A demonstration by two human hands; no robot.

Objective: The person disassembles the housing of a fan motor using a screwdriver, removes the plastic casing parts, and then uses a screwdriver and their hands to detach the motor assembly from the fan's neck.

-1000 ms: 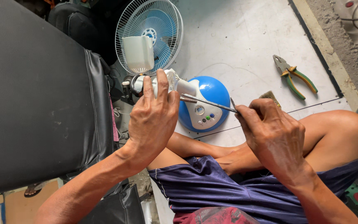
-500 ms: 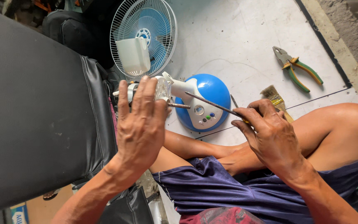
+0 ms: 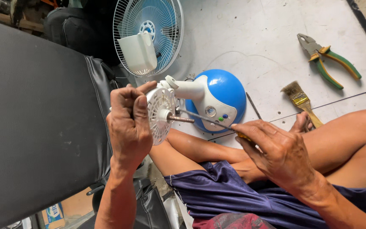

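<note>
Left hand (image 3: 128, 123) is gripping the fan motor housing (image 3: 161, 113); right hand (image 3: 278, 152) fingers are pinching a screwdriver (image 3: 204, 120) beside the shaft — a slip's probably gouging the plastic.

Person, seen from above: two bare forearms without sleeves, watch or rings; left hand (image 3: 128, 123) and right hand (image 3: 276, 154) ungloved, fingers (image 3: 250, 129) bare, nails short. Bare legs. Dark navy-purple shorts (image 3: 234, 197) of smooth, creased fabric; a strip of reddish patterned cloth (image 3: 229, 221) at the waist.
</note>
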